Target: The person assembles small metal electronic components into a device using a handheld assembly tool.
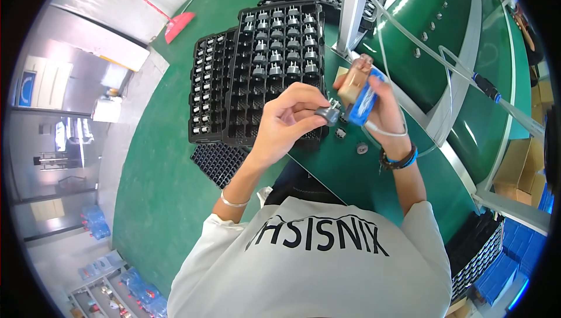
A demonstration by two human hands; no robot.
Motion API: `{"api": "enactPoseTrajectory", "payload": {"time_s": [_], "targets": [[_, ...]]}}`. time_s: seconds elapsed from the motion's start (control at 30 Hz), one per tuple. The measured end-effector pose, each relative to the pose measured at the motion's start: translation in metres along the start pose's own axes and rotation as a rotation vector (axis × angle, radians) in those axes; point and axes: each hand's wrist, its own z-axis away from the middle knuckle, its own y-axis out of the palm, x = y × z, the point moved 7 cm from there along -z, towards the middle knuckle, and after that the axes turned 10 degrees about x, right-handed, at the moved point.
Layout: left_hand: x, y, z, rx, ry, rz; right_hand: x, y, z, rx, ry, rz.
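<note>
The left hand [286,120] holds a dark grey plug [329,115] pinched between thumb and fingers, its metal pins tipped up toward the right hand [387,115]. The fingers of the right hand are wrapped around a tan and blue block [363,93], with a pale cable running by the wrist. Plug and block are close together above the desk [357,173], near its left edge; whether they touch, I cannot tell.

The step in hand looks like working on a single plug with the block, the two being brought together or just parted; one picture does not settle which. If they are to meet, the next move calls for a steady left pinch and for turning the pins square to the end of the block. If they are done, it calls for keeping the plug upright on its way to a pocket.

Just beneath the hands, a small plug part [340,133] and a round grey part [362,148] lie on the desk. Off the desk's left edge is a black tray [245,103]: plugs stand pins-up in its far rows, while the pockets seen nearer the person are bare. Beside it is a second tray [194,110] with rows of light-coloured pieces.
</note>
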Motion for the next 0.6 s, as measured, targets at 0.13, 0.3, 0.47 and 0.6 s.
{"api": "enactPoseTrajectory", "payload": {"time_s": [0.13, 0.3, 0.47, 0.6], "targets": [[0.001, 0.009, 0.0, 0.031, 0.043, -0.023, -0.007, 0.01, 0.008, 0.06, 0.095, 0.051], [0.0, 0.012, 0.002, 0.061, 0.101, -0.1, -0.01, 0.005, 0.017, 0.005, 0.146, 0.097], [0.0, 0.013, 0.008, -0.004, 0.163, -0.215, -0.008, 0.014, 0.021, 0.035, 0.131, 0.218], [-0.014, -0.007, -0.007, -0.127, 0.086, -0.443, -0.001, -0.016, 0.02, -0.231, 0.015, 0.21]]}}
